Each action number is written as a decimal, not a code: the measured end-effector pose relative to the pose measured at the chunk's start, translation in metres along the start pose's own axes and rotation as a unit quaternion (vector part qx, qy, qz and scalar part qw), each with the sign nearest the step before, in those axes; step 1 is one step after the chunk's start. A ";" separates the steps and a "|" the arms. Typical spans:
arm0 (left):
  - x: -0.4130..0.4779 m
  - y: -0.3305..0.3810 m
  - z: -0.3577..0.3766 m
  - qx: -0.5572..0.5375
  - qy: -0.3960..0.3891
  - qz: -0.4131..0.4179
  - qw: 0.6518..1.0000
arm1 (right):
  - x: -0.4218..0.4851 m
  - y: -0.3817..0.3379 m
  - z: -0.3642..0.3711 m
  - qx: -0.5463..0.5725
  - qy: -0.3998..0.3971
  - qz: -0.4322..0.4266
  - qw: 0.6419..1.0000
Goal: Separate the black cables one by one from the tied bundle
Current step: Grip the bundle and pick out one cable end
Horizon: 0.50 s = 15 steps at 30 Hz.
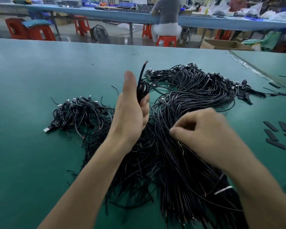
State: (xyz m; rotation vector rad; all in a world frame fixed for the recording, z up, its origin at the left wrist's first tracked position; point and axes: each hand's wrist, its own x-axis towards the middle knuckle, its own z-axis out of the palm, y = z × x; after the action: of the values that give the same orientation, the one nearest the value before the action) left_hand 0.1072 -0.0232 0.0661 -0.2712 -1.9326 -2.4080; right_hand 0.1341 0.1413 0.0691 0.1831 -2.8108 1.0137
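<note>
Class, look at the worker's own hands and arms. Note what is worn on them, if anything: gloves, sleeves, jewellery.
Nothing is worn. The left hand and right hand are bare: no gloves, rings or tape show. The left forearm and right forearm are bare too, with no watch, band or sleeve as far as the picture's edge. The right hand is slightly blurred.

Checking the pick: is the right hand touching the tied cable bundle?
Touching. The head view shows the right hand pinching into the tied bundle, fingertips buried among its strands.
</note>
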 end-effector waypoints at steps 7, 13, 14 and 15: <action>-0.004 0.007 0.007 0.005 -0.039 0.067 0.997 | 0.007 0.002 -0.005 0.207 0.230 -0.066 0.948; -0.011 0.002 0.018 0.057 -0.118 0.012 0.991 | 0.000 -0.014 0.007 0.185 0.302 -0.159 0.922; -0.011 0.002 0.019 0.039 -0.121 0.013 0.992 | 0.000 -0.015 0.008 0.187 0.293 -0.169 0.922; -0.012 0.002 0.020 0.017 -0.124 0.020 0.992 | -0.001 -0.016 0.009 0.185 0.283 -0.176 0.924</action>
State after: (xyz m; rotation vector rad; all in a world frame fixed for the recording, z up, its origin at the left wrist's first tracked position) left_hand 0.1211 -0.0046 0.0703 -0.6299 -2.0394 -2.4126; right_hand 0.1364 0.1230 0.0718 0.3540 -1.9685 1.2498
